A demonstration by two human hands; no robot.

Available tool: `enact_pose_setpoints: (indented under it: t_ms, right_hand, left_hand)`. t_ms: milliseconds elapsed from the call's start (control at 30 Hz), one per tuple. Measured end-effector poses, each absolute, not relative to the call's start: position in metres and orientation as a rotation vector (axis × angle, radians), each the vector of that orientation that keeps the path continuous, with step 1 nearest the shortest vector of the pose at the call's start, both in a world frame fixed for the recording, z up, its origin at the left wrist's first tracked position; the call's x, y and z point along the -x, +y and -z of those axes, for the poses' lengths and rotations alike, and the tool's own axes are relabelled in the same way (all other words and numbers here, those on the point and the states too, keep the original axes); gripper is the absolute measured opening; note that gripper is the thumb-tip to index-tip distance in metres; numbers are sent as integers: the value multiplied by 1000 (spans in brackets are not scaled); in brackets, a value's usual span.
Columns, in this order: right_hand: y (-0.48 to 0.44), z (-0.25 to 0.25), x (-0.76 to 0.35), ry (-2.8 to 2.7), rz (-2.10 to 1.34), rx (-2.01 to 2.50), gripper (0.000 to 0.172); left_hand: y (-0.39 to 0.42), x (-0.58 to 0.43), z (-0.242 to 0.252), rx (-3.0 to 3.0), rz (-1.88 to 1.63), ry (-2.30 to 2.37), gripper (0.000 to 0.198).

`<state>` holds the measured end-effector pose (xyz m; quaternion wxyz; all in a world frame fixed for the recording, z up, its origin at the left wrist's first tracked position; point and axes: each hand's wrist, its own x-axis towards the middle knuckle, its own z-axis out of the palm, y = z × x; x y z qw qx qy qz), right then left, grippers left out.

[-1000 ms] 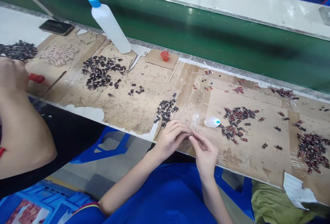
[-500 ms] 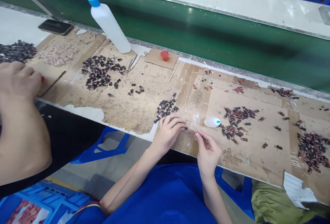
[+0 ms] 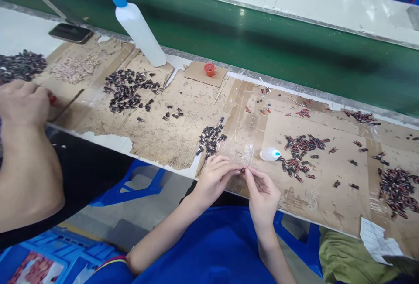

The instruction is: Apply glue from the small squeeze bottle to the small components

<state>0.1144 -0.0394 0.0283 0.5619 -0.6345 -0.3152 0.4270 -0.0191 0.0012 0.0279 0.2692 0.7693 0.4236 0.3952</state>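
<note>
My left hand (image 3: 214, 178) pinches a small black part (image 3: 242, 170) at its fingertips, over the front edge of the cardboard-covered bench. My right hand (image 3: 264, 192) meets it there, thumb and finger closed on a tiny red piece that touches the black part. Fingers cover most of both pieces. Just behind my left hand lies a small pile of black parts (image 3: 211, 138). A small white bottle with a blue tip (image 3: 269, 154) lies beyond my right hand, beside a heap of black-and-red parts (image 3: 299, 148).
A tall white squeeze bottle (image 3: 140, 35) stands at the back left near a black pile (image 3: 126, 90). An orange cup (image 3: 209, 70) sits on a cardboard piece. At far left is a co-worker's hand (image 3: 24, 100). Another black-and-red heap (image 3: 397, 192) lies right.
My left hand has moved right and slightly down, away from the small pile, bringing the black part against the red piece in my right hand. The co-worker's hand shifted slightly.
</note>
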Motion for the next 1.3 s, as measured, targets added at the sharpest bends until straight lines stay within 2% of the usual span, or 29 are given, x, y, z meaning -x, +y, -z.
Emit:
enact_pose_setpoints:
  t_ms: [233,600,733,1000,1167,1300]
  right_hand:
    - [-35,-29,-120,-778,-1056,1443,18]
    - [-38,-29,-120,-808,-953,1337,5]
    - [-39,-30,-121,-869,-922,1320,5]
    - [-36,-22,-142,-905,-1140,1138,5]
    - [-42,-28,-159,-998,-919,1238,1]
    - [-47,-27,-184,-1006,-507,1451,4]
  left_hand:
    - [-2,13,-27,-1919,-1172,1111,14]
    - [-5,11,-42,-1520,-1032,1091,10]
    - [-5,10,-45,-1440,-1006,1120,8]
    - [-7,9,-51,-1469,-883,1106,5]
    - [-6,-9,-53,-1698,-903,1016,8]
    - [9,-9,-53,-1900,-802,974,22]
